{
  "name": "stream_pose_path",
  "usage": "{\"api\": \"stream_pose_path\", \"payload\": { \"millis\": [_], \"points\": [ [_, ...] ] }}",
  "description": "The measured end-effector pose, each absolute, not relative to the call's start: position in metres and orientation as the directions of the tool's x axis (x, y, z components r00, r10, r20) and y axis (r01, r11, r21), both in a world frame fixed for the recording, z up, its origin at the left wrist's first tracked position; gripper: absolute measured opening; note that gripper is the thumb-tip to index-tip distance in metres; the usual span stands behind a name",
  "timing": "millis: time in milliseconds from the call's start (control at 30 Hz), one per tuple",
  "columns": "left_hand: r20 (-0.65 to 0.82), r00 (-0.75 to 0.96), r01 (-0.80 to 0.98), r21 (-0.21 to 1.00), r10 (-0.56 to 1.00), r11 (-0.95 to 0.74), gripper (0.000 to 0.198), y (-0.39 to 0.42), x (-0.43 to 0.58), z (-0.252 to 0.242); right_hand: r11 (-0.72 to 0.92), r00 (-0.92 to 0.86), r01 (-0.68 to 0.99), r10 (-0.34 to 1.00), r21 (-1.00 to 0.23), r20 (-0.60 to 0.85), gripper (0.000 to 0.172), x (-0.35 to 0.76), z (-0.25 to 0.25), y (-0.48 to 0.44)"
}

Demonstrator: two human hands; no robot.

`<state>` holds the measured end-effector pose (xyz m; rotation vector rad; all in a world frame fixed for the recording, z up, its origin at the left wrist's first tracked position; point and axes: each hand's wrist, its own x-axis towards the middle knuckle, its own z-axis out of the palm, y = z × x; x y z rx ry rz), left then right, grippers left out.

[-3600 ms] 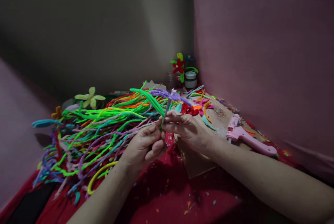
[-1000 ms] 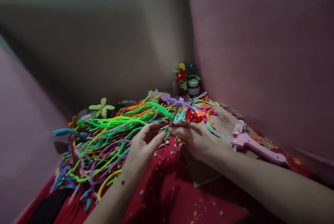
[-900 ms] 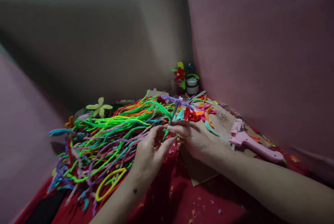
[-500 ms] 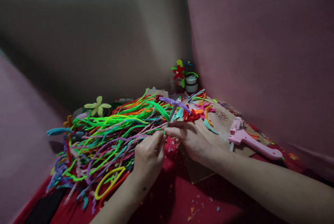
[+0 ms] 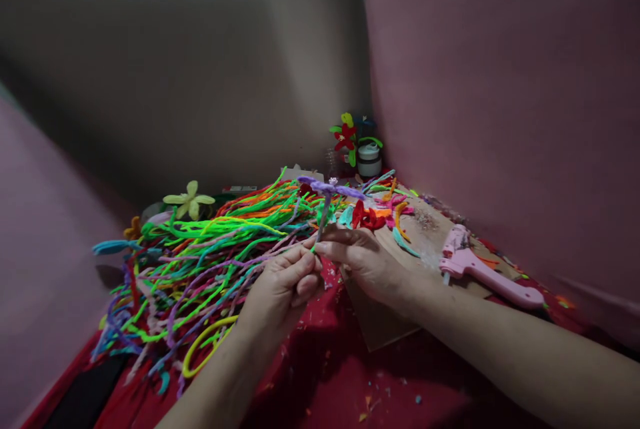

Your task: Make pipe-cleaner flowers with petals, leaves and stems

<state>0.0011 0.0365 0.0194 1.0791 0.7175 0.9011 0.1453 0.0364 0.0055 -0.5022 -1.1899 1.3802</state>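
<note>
A purple pipe-cleaner flower (image 5: pixel 331 189) stands upright on a thin stem between my two hands. My right hand (image 5: pixel 361 260) pinches the stem just below the bloom. My left hand (image 5: pixel 283 284) is closed with its fingertips on the lower end of the same stem, where a green pipe cleaner meets it. Both hands hover over a red cloth (image 5: pixel 320 369), right beside a big heap of coloured pipe cleaners (image 5: pixel 210 249).
A pink glue gun (image 5: pixel 480 267) lies on a cardboard sheet (image 5: pixel 390 319) to the right, among red, orange and teal petal pieces (image 5: pixel 380 214). A pale yellow flower (image 5: pixel 189 194) sits at the back left. A small jar with flowers (image 5: pixel 367 155) stands in the corner.
My left hand opened and drew off the stem about a second ago, then closed on it again. The green pipe cleaner that stuck out beside the bloom no longer shows there.
</note>
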Motion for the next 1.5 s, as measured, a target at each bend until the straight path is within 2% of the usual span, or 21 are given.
{"api": "stream_pose_path", "payload": {
  "millis": [133, 233, 333, 400, 467, 533, 600, 667, 733, 933, 1067, 1167, 1267, 1433, 1500],
  "points": [
    [-0.044, 0.591, -0.332, 0.897, 0.805, 0.293, 0.02, 0.038, -0.002, 0.015, 0.221, -0.304, -0.422, 0.879, -0.879, 0.367, 0.017, 0.147, 0.007, 0.035],
    [-0.042, 0.609, -0.321, 0.9, 0.792, 0.295, 0.019, 0.038, -0.002, 0.015, 0.234, -0.309, -0.413, 0.873, -0.88, 0.377, 0.019, 0.147, 0.009, 0.034],
    [-0.044, 0.531, -0.166, 0.974, 0.846, 0.154, 0.022, 0.036, 0.0, 0.016, 0.257, -0.207, -0.41, 0.909, -0.875, 0.363, 0.015, 0.145, 0.007, 0.035],
    [0.039, 0.397, 0.064, 0.996, 0.917, -0.07, 0.023, 0.034, 0.001, 0.015, 0.248, -0.162, -0.404, 0.928, -0.88, 0.336, 0.017, 0.144, 0.006, 0.036],
    [0.253, 0.28, 0.335, 0.878, 0.926, -0.342, 0.018, 0.033, 0.002, 0.011, 0.235, -0.135, -0.406, 0.94, -0.883, 0.312, 0.019, 0.143, 0.005, 0.036],
    [0.471, 0.266, 0.534, 0.654, 0.841, -0.535, 0.013, 0.033, 0.001, 0.005, 0.231, -0.116, -0.396, 0.947, -0.889, 0.298, 0.019, 0.141, 0.003, 0.036],
    [0.577, 0.306, 0.633, 0.471, 0.757, -0.615, 0.011, 0.033, 0.0, -0.001, 0.24, -0.113, -0.382, 0.946, -0.892, 0.303, 0.02, 0.14, 0.002, 0.036],
    [0.595, 0.321, 0.661, 0.416, 0.737, -0.624, 0.012, 0.034, -0.002, -0.003, 0.235, -0.126, -0.379, 0.945, -0.895, 0.301, 0.02, 0.139, 0.003, 0.035],
    [0.56, 0.305, 0.641, 0.477, 0.77, -0.601, 0.014, 0.034, -0.003, -0.003, 0.209, -0.141, -0.388, 0.949, -0.897, 0.282, 0.018, 0.139, 0.006, 0.034],
    [0.341, 0.181, 0.371, 0.845, 0.922, -0.386, 0.018, 0.03, 0.002, 0.011, 0.163, -0.164, -0.463, 0.95, -0.871, 0.265, 0.011, 0.138, 0.013, 0.031],
    [0.148, 0.196, 0.16, 0.97, 0.969, -0.181, 0.025, 0.028, 0.005, 0.019, 0.194, -0.158, -0.479, 0.94, -0.856, 0.301, 0.011, 0.139, 0.012, 0.032],
    [0.039, 0.251, -0.049, 0.998, 0.967, -0.027, 0.026, 0.028, 0.006, 0.021, 0.238, -0.188, -0.409, 0.923, -0.881, 0.336, 0.01, 0.141, 0.012, 0.031],
    [-0.028, 0.315, -0.202, 0.975, 0.949, 0.096, 0.022, 0.029, 0.007, 0.02, 0.256, -0.187, -0.361, 0.922, -0.897, 0.338, 0.014, 0.144, 0.017, 0.028],
    [-0.086, 0.439, -0.295, 0.926, 0.894, 0.234, 0.021, 0.032, 0.004, 0.016, 0.259, -0.17, -0.224, 0.939, -0.94, 0.299, 0.018, 0.152, 0.038, 0.017],
    [-0.087, 0.488, -0.303, 0.916, 0.868, 0.262, 0.021, 0.034, 0.002, 0.014, 0.231, -0.212, -0.234, 0.936, -0.944, 0.282, 0.018, 0.153, 0.043, 0.015]
  ]
}}
